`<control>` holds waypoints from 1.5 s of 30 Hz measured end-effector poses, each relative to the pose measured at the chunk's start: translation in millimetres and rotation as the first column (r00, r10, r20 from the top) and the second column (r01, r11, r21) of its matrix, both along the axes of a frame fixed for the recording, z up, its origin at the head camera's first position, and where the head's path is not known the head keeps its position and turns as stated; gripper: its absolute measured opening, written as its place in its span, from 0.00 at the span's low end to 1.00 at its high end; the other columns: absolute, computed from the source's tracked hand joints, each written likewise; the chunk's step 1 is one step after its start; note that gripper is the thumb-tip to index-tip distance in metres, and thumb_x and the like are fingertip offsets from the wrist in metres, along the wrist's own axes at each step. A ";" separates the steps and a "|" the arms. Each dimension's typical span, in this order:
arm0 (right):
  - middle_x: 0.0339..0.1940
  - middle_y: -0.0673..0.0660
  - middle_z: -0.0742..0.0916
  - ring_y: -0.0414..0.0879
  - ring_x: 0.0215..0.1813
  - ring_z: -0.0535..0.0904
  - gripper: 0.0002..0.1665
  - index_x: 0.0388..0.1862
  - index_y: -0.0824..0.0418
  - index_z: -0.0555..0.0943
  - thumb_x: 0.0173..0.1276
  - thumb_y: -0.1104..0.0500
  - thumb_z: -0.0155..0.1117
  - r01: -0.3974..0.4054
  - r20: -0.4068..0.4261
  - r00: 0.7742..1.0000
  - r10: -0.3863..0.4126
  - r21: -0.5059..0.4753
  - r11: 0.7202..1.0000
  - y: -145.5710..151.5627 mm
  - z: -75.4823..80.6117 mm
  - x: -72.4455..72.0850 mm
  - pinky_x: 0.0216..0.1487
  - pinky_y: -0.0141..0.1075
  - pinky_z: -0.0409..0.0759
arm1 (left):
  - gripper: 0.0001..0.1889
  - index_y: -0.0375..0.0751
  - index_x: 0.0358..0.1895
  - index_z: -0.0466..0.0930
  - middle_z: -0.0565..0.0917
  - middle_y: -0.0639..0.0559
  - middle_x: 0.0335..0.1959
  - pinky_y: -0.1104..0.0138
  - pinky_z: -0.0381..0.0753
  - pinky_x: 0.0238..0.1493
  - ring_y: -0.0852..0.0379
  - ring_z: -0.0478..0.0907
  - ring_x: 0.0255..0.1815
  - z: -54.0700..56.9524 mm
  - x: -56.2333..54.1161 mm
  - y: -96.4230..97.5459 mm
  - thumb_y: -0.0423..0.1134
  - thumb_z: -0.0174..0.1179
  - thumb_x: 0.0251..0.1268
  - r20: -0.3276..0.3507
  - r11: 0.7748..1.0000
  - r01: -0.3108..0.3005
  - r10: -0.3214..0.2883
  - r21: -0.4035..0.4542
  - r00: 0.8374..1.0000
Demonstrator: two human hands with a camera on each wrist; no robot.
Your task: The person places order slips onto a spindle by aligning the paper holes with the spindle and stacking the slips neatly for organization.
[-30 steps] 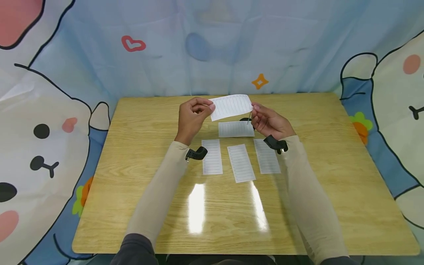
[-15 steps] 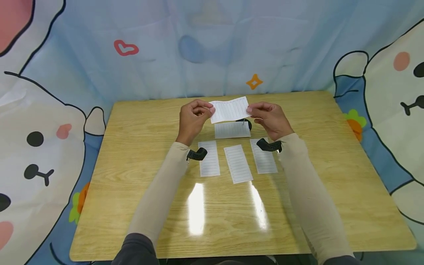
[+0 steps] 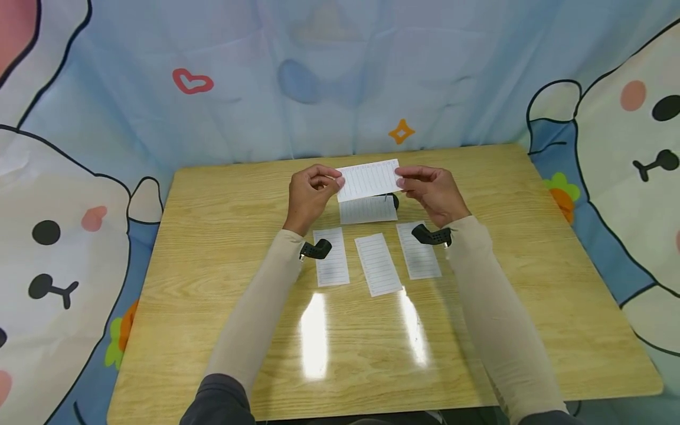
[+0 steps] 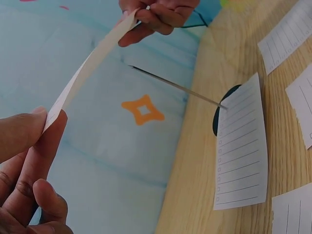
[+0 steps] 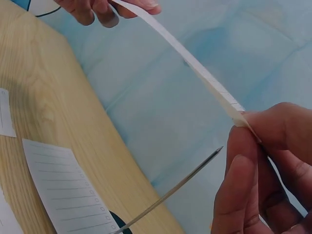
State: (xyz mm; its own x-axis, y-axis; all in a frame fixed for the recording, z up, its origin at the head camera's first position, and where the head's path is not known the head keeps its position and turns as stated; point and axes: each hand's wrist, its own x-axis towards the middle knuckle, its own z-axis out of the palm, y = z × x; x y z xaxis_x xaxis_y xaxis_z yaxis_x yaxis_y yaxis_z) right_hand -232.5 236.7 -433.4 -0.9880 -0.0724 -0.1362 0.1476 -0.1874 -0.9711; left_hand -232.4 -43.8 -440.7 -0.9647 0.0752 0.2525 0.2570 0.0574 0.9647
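Note:
A ruled paper slip point(image 3: 368, 179) is stretched level between both hands above the table. My left hand point(image 3: 312, 198) pinches its left end between thumb and fingers, and my right hand point(image 3: 432, 192) pinches the right end. Below it stands a paper spike point(image 4: 175, 87), its thin metal needle slanting up from a dark round base point(image 3: 395, 202). A second ruled slip point(image 4: 241, 151) is pierced near one end and lies low on that needle. The needle's tip point(image 5: 218, 150) is bare and close to my right fingers, apart from the held slip.
Three more ruled slips lie on the wooden table point(image 3: 212, 283) nearer the body: a left one point(image 3: 333, 268), a middle one point(image 3: 379, 265) and a right one point(image 3: 422, 262). A cartoon-printed cloth point(image 3: 239, 118) hangs behind the table.
My right hand has shifted left and its fingers now lie straighter along the slip's end. The held slip has come down slightly and looks flatter. The whole head view has drifted.

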 end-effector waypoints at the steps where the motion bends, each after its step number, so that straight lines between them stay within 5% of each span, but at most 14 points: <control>1: 0.47 0.50 0.91 0.40 0.40 0.88 0.13 0.52 0.61 0.91 0.69 0.67 0.75 0.007 -0.005 1.000 -0.007 0.005 1.000 0.7 0.6 0.0 0.41 0.27 0.86 | 0.06 0.38 0.43 0.89 0.89 0.60 0.25 0.68 0.69 0.34 0.59 0.80 0.30 -0.5 -0.5 0.6 0.36 0.72 0.68 0.000 1.000 0.004 -0.004 -0.001 1.000; 4: 0.47 0.49 0.91 0.40 0.42 0.87 0.11 0.49 0.61 0.92 0.68 0.64 0.77 0.035 -0.025 0.999 -0.034 0.044 0.998 1.2 2.7 -0.4 0.41 0.29 0.85 | 0.05 0.39 0.43 0.89 0.89 0.60 0.25 0.68 0.68 0.33 0.58 0.79 0.29 -1.2 -1.5 2.7 0.36 0.72 0.69 0.000 1.000 0.012 -0.012 -0.003 1.000; 10: 0.41 0.47 0.90 0.40 0.38 0.84 0.06 0.40 0.56 0.92 0.66 0.58 0.81 0.125 -0.055 0.992 -0.118 0.150 0.981 -2.7 3.2 -4.1 0.40 0.30 0.85 | 0.07 0.39 0.44 0.90 0.91 0.45 0.28 0.67 0.69 0.32 0.50 0.79 0.30 -2.2 -3.1 7.2 0.37 0.73 0.69 0.015 1.000 0.010 -0.010 -0.016 1.000; 16: 0.36 0.46 0.92 0.39 0.35 0.85 0.09 0.43 0.59 0.91 0.66 0.59 0.80 0.183 -0.073 0.982 -0.173 0.166 0.969 -6.4 2.3 -8.0 0.37 0.29 0.84 | 0.10 0.34 0.46 0.89 0.90 0.34 0.33 0.68 0.69 0.31 0.52 0.80 0.30 -2.6 -3.9 11.1 0.36 0.74 0.68 0.023 1.000 0.003 -0.003 -0.019 1.000; 21: 0.37 0.46 0.92 0.39 0.36 0.86 0.12 0.49 0.62 0.89 0.70 0.59 0.76 0.190 -0.072 0.981 -0.180 0.172 0.967 -7.6 0.7 -8.3 0.40 0.29 0.85 | 0.08 0.37 0.45 0.90 0.91 0.38 0.31 0.68 0.67 0.29 0.48 0.79 0.29 -5.5 -5.2 12.0 0.36 0.74 0.68 0.033 1.000 0.002 -0.001 -0.017 0.999; 28: 0.39 0.45 0.92 0.39 0.38 0.86 0.15 0.54 0.63 0.88 0.72 0.58 0.75 0.183 -0.059 0.983 -0.174 0.226 0.957 -6.7 -1.1 -5.8 0.40 0.29 0.85 | 0.06 0.40 0.43 0.90 0.90 0.50 0.27 0.68 0.70 0.30 0.59 0.80 0.27 -11.7 -7.6 13.5 0.37 0.73 0.68 0.045 1.000 0.004 -0.003 -0.026 0.999; 36: 0.39 0.44 0.91 0.39 0.39 0.86 0.18 0.58 0.66 0.87 0.73 0.61 0.74 0.176 -0.044 0.984 -0.170 0.282 0.943 -7.6 -3.7 -5.4 0.41 0.29 0.85 | 0.06 0.39 0.43 0.91 0.91 0.41 0.31 0.69 0.72 0.35 0.59 0.83 0.33 -15.3 -6.7 13.6 0.37 0.73 0.70 0.057 0.999 -0.002 0.004 -0.041 0.998; 45: 0.42 0.45 0.91 0.39 0.40 0.87 0.17 0.55 0.64 0.90 0.70 0.59 0.76 0.218 -0.060 0.976 -0.210 0.293 0.931 -9.1 -2.3 -8.4 0.43 0.31 0.86 | 0.07 0.39 0.44 0.91 0.91 0.43 0.31 0.70 0.72 0.36 0.61 0.83 0.33 -16.1 -7.6 14.0 0.38 0.73 0.69 0.053 0.999 -0.005 0.007 -0.046 0.999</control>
